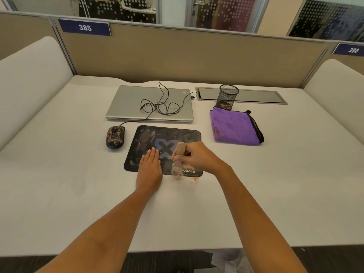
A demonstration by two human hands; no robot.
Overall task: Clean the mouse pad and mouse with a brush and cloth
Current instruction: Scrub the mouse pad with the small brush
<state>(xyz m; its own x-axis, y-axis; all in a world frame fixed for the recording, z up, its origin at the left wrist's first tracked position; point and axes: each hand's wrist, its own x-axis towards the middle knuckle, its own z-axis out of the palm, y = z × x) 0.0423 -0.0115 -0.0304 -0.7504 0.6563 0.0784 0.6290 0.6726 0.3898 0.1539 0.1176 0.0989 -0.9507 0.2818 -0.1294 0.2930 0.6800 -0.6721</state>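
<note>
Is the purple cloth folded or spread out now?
Folded. The purple cloth lies as a thick layered bundle right of the mouse pad, its dark edging doubled along one side.

Single view, head-worn, wide-angle. The lens sits above the near edge of the desk [78,203] and faces forward and steeply down. Both forearms enter from the bottom edge and converge toward mid-frame. The left hand [149,167] and the right hand [199,156], which grips the brush [180,149], lie close under the camera on the mouse pad [149,138], just below frame centre. The closed laptop [126,101] is farther off, past the pad. The partition [177,56] with label 385 [85,27] closes the far side, and glass panels [216,12] run along the top edge. A dark strip of floor [157,261] shows below the desk edge. Straight edges bow toward the frame corners.
</note>
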